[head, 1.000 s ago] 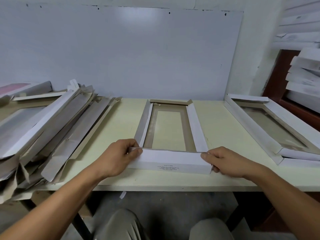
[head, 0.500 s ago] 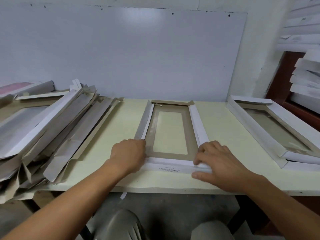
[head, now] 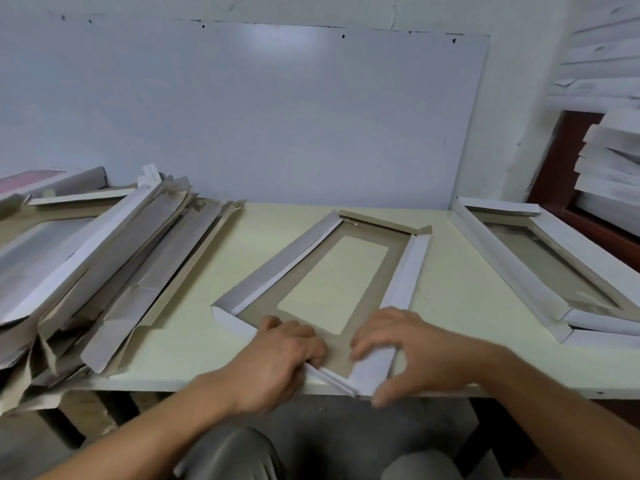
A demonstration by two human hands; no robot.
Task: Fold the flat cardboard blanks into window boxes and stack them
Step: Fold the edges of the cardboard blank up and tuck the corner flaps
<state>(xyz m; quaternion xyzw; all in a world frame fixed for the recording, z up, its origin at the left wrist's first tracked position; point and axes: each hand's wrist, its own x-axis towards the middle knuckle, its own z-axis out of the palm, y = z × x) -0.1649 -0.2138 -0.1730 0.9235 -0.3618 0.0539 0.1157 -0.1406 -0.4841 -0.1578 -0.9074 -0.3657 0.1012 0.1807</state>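
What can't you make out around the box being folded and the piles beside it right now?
Head view only:
- Near flap of the window box: covered by the left hand and right hand, so whether it is tucked cannot be told.
- Finished box at right: near corner cut off by the frame edge.
- Pile of flat blanks: overlapping, cut off at left; count unclear.
- Stack at far right: blurred, cut off.

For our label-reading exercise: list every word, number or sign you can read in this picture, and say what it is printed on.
No text can be read.
The box under the left hand and right hand: no print shows on its flaps.
The tab poking out of the pile of blanks: faint marks, too small and blurred to read.
The finished box and the wallboard: blank.
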